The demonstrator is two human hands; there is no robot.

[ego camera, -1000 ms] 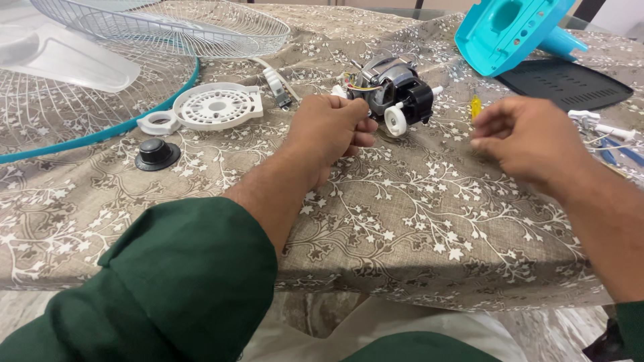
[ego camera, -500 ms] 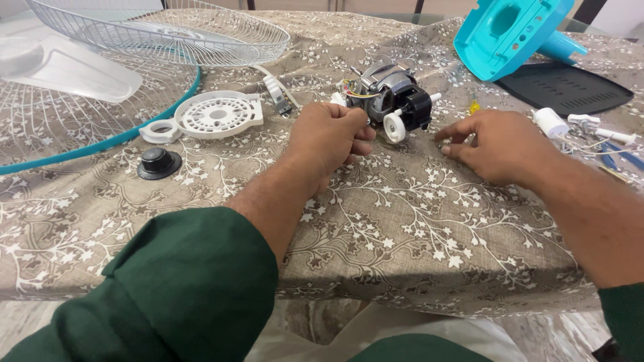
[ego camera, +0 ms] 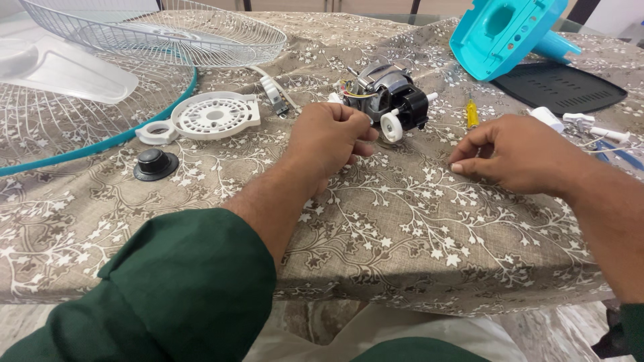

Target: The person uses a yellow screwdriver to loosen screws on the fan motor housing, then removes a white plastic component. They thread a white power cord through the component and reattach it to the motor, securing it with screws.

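A black and silver fan motor [ego camera: 388,100] with a white knob sits on the patterned tablecloth [ego camera: 416,234]. My left hand [ego camera: 329,137] is curled against the motor's near left side, thumb and fingers touching it. To the right, my right hand [ego camera: 513,155] rests on the cloth with its fingertips pinched together. Nothing shows between them. A small yellow screwdriver [ego camera: 471,114] lies just beyond the right hand, apart from it.
A white round vented cover [ego camera: 215,115] and a black knob [ego camera: 155,163] lie at left. Wire fan grilles [ego camera: 168,33] and a clear blade [ego camera: 60,70] fill the far left. A turquoise fan housing [ego camera: 503,33], a black plate [ego camera: 557,87] and small white parts [ego camera: 570,121] sit at right.
My right hand dropped from near the yellow screwdriver to the cloth beside the motor, then slid back to the right. My left hand has stayed at the motor.
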